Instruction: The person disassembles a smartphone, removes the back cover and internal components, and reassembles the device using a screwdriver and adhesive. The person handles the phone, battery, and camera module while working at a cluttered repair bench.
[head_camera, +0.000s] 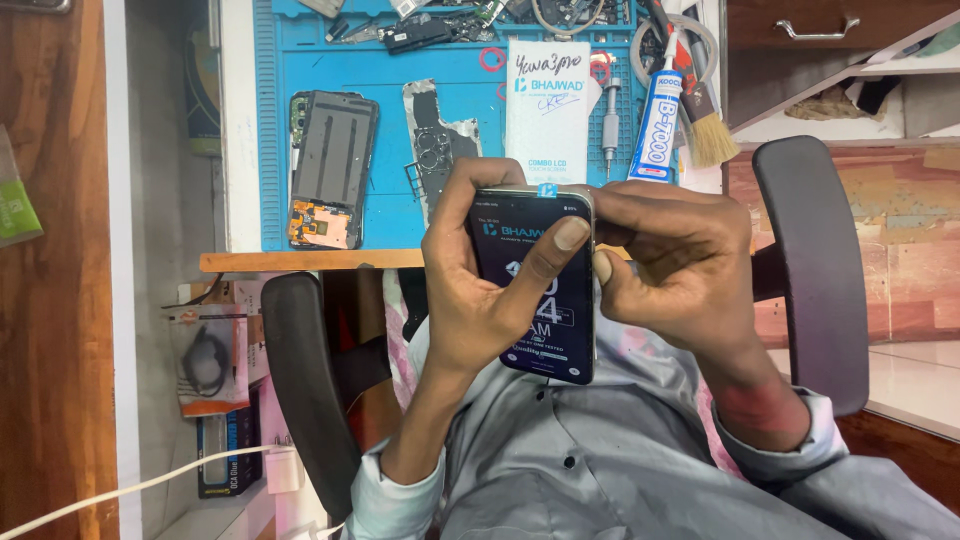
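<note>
Together, both hands' fingers (570, 236) close around a dark smartphone (535, 290).

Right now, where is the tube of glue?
In the head view, the glue tube lies at the right end of the blue work mat, between the white box and the brush, above the hands.

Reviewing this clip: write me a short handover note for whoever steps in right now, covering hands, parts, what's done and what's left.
Left hand: grips the dark phone screen from its left edge, thumb across the glass.
Right hand: holds the right edge, thumb at the side seam.
The screen is held up over the lap, lit, protective film and blue pull tab in place.
On the blue mat: phone frame, metal plate, white box, glue tube, brush.
Done: phone opened up.
Left: screen not yet in the frame.
</note>
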